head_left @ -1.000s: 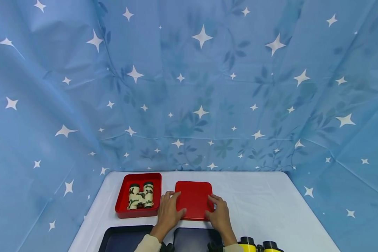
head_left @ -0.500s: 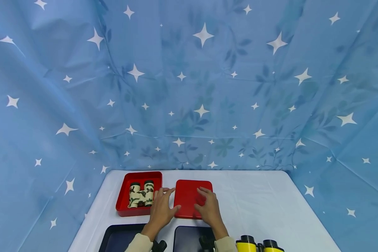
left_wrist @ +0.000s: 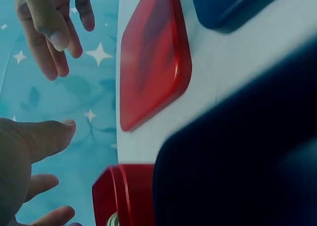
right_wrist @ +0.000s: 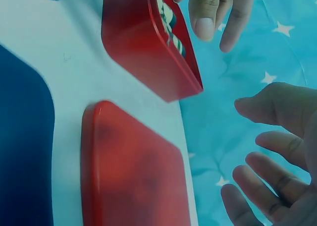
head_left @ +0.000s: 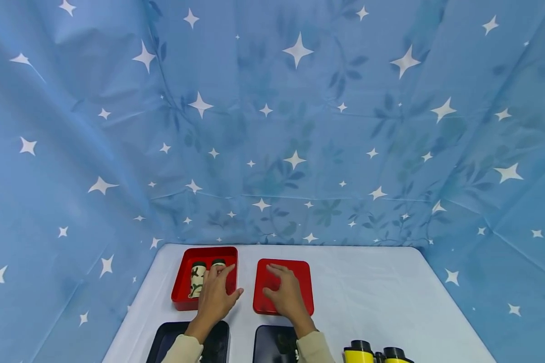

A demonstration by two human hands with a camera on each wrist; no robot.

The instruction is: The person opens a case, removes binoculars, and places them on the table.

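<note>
On the table (head_left: 368, 297), left grip (head_left: 215, 297) partly hides binoculars (head_left: 197, 280).

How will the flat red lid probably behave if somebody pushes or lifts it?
The red lid is probably stiff: its edges look straight and unbent. Its smooth, glossy surface may be slippery. Lying low and flat on the table, it would likely slide rather than tip.

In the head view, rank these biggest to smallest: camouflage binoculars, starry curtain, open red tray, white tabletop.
Starry curtain
White tabletop
Open red tray
Camouflage binoculars, partly hidden by the left hand
</note>
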